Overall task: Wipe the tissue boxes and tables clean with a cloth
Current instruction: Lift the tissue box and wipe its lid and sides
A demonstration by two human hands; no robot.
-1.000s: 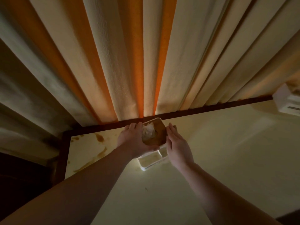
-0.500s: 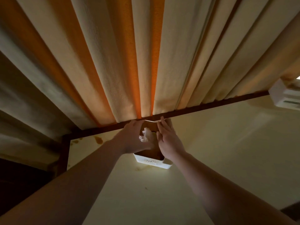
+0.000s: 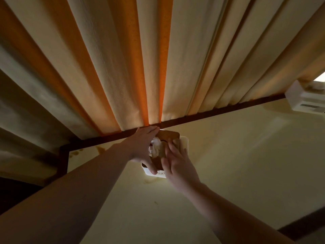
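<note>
A white tissue box (image 3: 185,140) with a brown lid stands on the cream table (image 3: 237,164) close to its dark back edge. A crumpled tissue (image 3: 154,150) sticks up through the lid. My left hand (image 3: 143,147) grips the box's left side, fingers reaching the far edge and thumb at the near corner. My right hand (image 3: 177,166) lies over the lid and the box's right side, fingers spread against it. No cloth is in sight.
Brown stains (image 3: 101,149) mark the table's back left corner, and a faint smear (image 3: 149,181) lies just in front of the box. A second white box (image 3: 302,100) sits at the far right. Pleated cream and orange curtains (image 3: 123,67) hang right behind the table.
The box was held tilted above the table; both hands have carried it back toward the curtain and it now stands level on the table. The view has shifted left.
</note>
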